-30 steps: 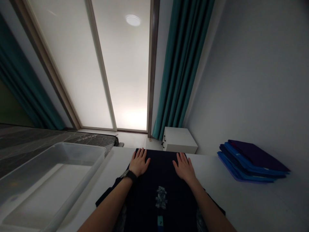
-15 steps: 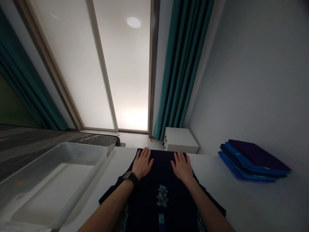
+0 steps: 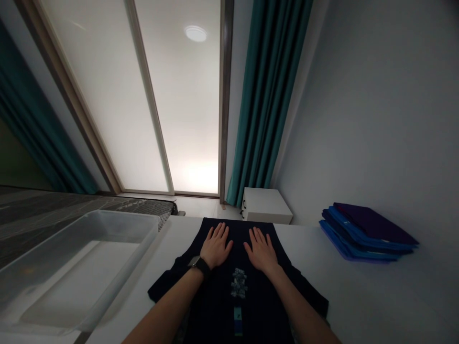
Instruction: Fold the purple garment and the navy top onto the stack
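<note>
Both hands have slid in toward each other, and they sit a bit back from the far edge of the shirt now. The left hand (image 3: 216, 249) is open and flat, with its fingers a little apart and its thumb pointing in. The right hand (image 3: 261, 251) is open and flat too, like a mirror of it. They lie on top of the dark shirt (image 3: 237, 253), and neither one has hold of any cloth.

I see the shirt spread out on the white table (image 3: 303, 248), right under both hands. Its long way runs from the far edge back toward the person, and its wide parts stick out to the sides by the arms. That far edge goes from side to side, just past the fingertips, and both hands look about as near to it. The curly patch (image 3: 238, 283) is closer to the person, in line with the gap between the hands.

Off to the left is a big see-through box (image 3: 116, 282). A blue and purple pile (image 3: 373, 229) is well off to the right.
</note>
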`<act>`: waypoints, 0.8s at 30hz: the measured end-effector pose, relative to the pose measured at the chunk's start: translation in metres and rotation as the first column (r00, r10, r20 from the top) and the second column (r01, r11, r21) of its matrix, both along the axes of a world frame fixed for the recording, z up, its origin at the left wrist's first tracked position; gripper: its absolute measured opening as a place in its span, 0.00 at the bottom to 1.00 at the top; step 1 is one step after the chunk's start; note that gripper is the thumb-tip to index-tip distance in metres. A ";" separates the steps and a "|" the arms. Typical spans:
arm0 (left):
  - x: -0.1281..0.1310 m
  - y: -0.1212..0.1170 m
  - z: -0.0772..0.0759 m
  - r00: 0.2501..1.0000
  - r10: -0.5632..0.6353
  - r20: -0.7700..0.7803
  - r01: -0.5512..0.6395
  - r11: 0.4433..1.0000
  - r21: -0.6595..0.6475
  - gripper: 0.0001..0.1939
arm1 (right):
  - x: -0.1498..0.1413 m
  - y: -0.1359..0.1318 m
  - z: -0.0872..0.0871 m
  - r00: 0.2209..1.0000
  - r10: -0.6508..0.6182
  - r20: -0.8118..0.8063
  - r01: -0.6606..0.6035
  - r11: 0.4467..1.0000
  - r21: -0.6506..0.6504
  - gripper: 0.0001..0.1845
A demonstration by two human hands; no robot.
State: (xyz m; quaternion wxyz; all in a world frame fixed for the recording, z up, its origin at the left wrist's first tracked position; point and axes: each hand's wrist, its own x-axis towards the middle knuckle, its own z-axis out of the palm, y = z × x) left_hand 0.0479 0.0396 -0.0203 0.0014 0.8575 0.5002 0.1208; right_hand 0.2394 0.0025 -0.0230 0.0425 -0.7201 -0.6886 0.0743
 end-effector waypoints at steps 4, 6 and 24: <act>-0.001 -0.012 0.003 0.999 -0.036 0.012 0.036 0.999 0.024 0.28 | -0.002 -0.002 0.001 1.000 -0.003 0.011 0.002 1.000 0.004 0.37; -0.002 -0.020 0.004 0.998 -0.057 0.009 0.057 0.998 0.012 0.29 | -0.004 -0.005 0.002 1.000 0.003 0.014 -0.003 1.000 0.010 0.36; -0.077 -0.070 0.012 0.993 -0.118 -0.020 0.118 0.993 -0.016 0.30 | -0.067 -0.072 0.018 0.952 0.281 -0.124 -0.281 0.960 0.025 0.34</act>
